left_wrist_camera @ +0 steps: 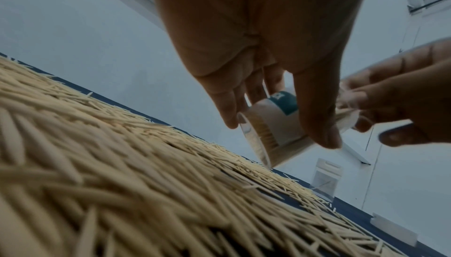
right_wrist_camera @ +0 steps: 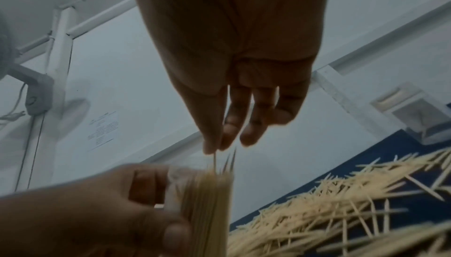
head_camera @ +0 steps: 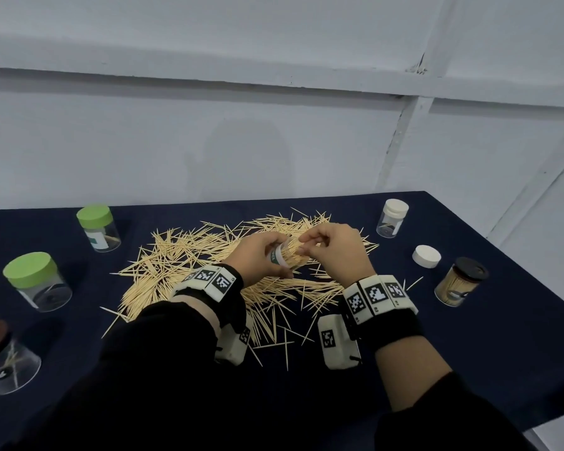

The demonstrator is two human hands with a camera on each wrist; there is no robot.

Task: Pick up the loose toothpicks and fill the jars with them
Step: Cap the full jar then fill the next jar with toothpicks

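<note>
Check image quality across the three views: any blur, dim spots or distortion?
Head view: sharp, evenly lit, wall lines bowed by the wide lens. Left wrist view: dim, near toothpick pile smeared out of focus, left hand backlit, jar fairly crisp. Right wrist view: soft all over, right hand a dark silhouette, toothpicks at its fingertips blurred.

Dim, even light; blurred, distorted wrist views

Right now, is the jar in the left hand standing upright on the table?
No, the left hand holds the jar tipped on its side in the air above the toothpick pile, its mouth toward the right hand.
</note>
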